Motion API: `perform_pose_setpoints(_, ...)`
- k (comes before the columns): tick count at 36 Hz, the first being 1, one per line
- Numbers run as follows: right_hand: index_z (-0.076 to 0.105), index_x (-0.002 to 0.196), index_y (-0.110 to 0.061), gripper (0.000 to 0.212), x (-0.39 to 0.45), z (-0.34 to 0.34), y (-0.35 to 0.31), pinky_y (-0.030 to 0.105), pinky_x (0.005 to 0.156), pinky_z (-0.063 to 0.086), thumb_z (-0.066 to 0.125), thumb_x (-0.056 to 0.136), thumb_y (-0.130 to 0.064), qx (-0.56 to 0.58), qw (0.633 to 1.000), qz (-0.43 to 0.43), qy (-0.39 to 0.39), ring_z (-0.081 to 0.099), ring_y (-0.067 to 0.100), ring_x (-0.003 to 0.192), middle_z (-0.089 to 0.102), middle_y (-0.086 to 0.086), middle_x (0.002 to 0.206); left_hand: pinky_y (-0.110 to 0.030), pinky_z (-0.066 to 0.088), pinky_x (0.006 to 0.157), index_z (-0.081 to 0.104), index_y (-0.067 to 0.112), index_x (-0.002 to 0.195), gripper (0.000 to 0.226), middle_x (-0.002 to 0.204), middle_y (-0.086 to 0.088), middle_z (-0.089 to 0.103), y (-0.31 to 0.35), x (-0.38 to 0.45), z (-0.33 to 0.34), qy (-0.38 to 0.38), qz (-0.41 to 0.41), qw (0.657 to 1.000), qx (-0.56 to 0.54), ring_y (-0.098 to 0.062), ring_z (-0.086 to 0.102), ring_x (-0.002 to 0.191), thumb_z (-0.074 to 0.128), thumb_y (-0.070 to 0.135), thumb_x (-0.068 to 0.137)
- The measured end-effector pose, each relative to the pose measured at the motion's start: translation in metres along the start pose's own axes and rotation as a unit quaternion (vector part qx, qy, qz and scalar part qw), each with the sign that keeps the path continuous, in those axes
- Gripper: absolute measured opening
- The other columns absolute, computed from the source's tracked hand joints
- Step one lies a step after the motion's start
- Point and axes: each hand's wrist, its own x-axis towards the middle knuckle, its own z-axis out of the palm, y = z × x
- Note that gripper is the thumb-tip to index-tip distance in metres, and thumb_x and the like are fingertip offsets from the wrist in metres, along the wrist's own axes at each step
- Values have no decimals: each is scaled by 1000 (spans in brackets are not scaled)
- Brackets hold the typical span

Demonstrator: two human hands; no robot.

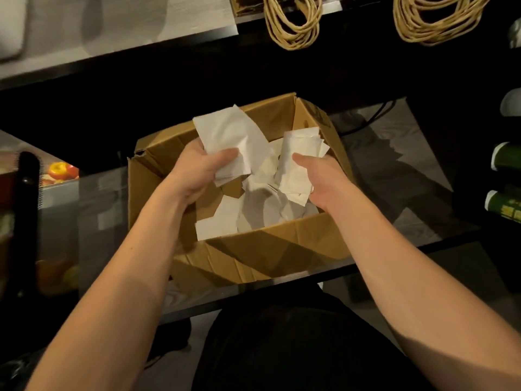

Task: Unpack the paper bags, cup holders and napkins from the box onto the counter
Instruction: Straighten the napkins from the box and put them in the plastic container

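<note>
Sitting on a glass counter (394, 176), the open cardboard box (282, 249) holds loose white napkins (262, 210) across its bottom. Above the box, the left hand (197, 167) grips one bunch of napkins (228, 134), thumb pressed over it. Just beside it, the right hand (318, 176) grips a second bunch (298, 153). Paper bag handles (293, 21) hang over the far counter's edge.

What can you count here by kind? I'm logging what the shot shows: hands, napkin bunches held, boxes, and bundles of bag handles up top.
Hands: 2 (left hand, right hand)
Held napkin bunches: 2 ()
Cardboard box: 1
Handle bundles: 2 ()
Total: 7
</note>
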Motion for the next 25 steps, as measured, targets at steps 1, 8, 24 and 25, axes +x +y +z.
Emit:
perform_pose_setpoints(1,57,132,-10,32,-1,0,-1,42,74,61,62,101,-12,7,1000,-8,-7,70,32,94,70,12,109,-30,59,87,58,20,124,34,114,5,66,9,-7,-1,-55,13,998,-12,-16,68,108,71,19,93)
perform_pose_setpoints(8,52,146,-29,65,-18,4,1,56,108,48,42,96,-70,21,967,23,-254,62,36,125,65,12,136,-22,56,80,61,27,115,31,104,8,66,32,-13,22,-84,22,959,270,-9,67,94,76,33,88)
perform_pose_setpoints(24,63,131,-18,44,-20,1,14,57,99,55,69,95,-41,76,984,-15,-160,68,35,116,71,13,125,-39,61,86,59,21,123,40,111,-1,67,30,-41,24,18,17,996,80,-21,68,100,77,32,88)
perform_pose_setpoints(25,64,130,-20,48,-23,4,16,56,100,54,64,94,-52,81,981,-17,-174,68,34,117,71,12,126,-37,62,83,58,22,123,42,110,0,66,31,-42,30,15,23,995,93,-19,68,99,78,33,87)
